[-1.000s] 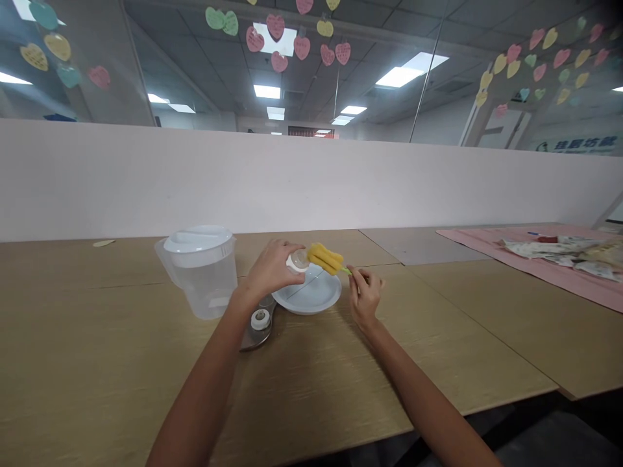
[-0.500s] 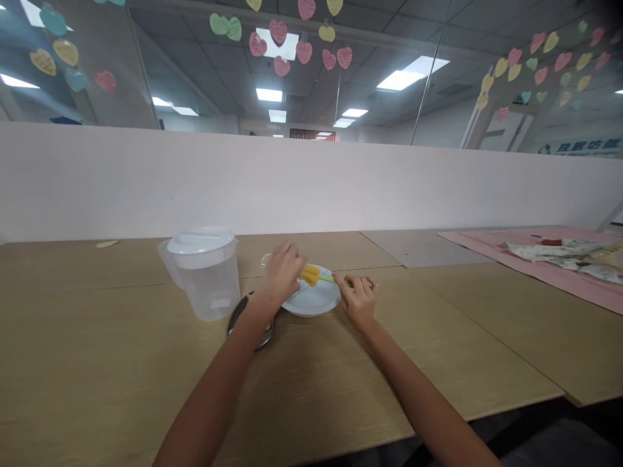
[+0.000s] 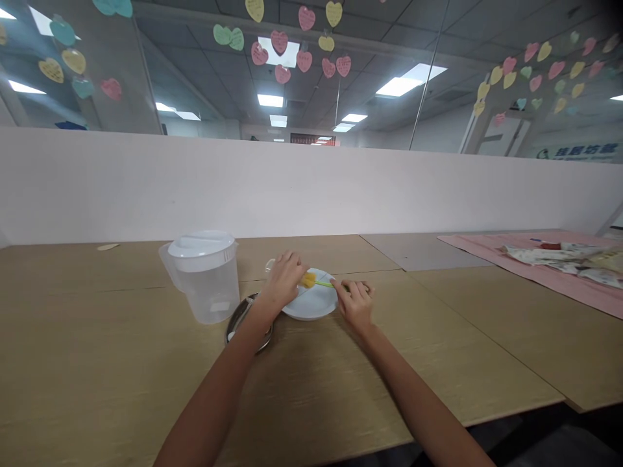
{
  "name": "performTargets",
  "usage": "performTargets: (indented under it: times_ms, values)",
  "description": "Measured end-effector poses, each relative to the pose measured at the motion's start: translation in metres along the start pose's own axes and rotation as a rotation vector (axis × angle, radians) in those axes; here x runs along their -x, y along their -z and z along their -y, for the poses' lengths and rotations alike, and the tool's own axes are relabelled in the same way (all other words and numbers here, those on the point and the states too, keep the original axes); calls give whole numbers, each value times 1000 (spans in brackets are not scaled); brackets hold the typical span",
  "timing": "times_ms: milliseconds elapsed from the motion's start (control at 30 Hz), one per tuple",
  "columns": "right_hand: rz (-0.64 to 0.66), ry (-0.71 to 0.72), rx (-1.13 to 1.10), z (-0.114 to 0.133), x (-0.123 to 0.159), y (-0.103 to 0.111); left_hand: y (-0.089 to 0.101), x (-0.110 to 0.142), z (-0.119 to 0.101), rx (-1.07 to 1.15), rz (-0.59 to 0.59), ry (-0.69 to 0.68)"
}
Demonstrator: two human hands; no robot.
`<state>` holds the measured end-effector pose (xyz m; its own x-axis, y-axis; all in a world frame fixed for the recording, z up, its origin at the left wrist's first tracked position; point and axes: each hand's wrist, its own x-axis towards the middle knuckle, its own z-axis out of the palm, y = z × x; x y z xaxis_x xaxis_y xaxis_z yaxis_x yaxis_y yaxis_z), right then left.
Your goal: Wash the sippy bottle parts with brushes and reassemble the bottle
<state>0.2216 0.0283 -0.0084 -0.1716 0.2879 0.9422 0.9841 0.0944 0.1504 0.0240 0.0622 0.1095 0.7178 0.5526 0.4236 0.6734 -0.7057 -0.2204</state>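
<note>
My right hand (image 3: 356,301) is closed on the thin green handle of a brush (image 3: 323,283). The brush's yellow head points left and is partly covered by the fingers of my left hand (image 3: 285,280). That hand is wrapped round a clear vessel (image 3: 269,264), whose see-through end shows past the knuckles; the rest is hidden. Both hands are over a white plate (image 3: 311,305). Under my left forearm lies a round metal dish (image 3: 238,319), partly covered, with small pale items in it.
A clear plastic pitcher with a lid (image 3: 209,285) stands left of the metal dish. A pale flat piece (image 3: 108,247) lies far left. At right, a pink cloth (image 3: 467,245) carries crumpled packets (image 3: 549,256). A white low wall (image 3: 302,188) borders the table's back.
The yellow head has slid left, so less of it shows beside my left hand. The right hand has shifted slightly left with the handle. The camera view has tilted a little.
</note>
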Motion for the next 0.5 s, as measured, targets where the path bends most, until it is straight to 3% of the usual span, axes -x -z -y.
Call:
performTargets:
  times_ms: [133, 267, 400, 500]
  values:
    - [23, -69, 1, -8, 2, -1, 2, 3, 8, -80, -33, 56]
    - [134, -353, 18, -13, 4, -8, 8, 4, 10, 17, -54, 165]
    - [452, -659, 68, -23, 2, -11, 22, 7, 5, 305, 16, 247]
    - [770, -743, 72, -26, 2, -10, 33, 9, -6, 477, 154, 237]
